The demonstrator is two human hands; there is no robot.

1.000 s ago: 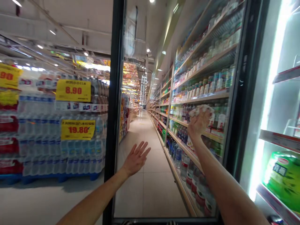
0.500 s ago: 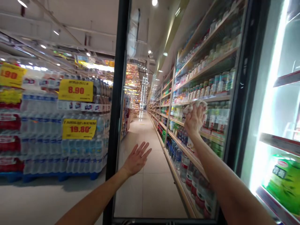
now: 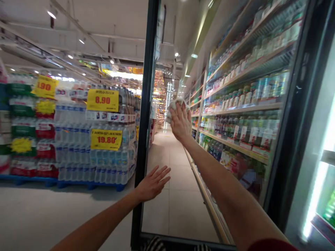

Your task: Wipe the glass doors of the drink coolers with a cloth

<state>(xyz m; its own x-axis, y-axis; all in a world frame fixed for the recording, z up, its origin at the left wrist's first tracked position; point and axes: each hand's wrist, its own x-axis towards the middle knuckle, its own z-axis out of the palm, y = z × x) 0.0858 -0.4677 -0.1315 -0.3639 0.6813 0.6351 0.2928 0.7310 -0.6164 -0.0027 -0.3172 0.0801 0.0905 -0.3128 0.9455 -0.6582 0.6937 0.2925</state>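
Note:
A tall glass door with a black frame (image 3: 147, 104) stands open in front of me. My right hand (image 3: 181, 122) presses a crumpled whitish cloth (image 3: 175, 104) against the glass at its upper middle, fingers spread over the cloth. Lower down and to the left, my left hand (image 3: 153, 184) is open, fingers stretched out, close to the door's left frame. Whether its palm touches the glass I cannot tell. Shelves of bottles and cans (image 3: 243, 97) show in the glass.
At the left, shrink-wrapped water bottles (image 3: 75, 139) are stacked on blue pallets (image 3: 90, 184), with yellow price signs (image 3: 102, 100) on them. A lit cooler strip (image 3: 318, 191) glows at the right, beside a shelf edge (image 3: 324, 223). Pale floor (image 3: 78, 216) spreads at the lower left.
My right hand and the cloth have moved left and slightly up across the glass. The view has turned left, so the door sits farther right. My left hand remains open near the frame.

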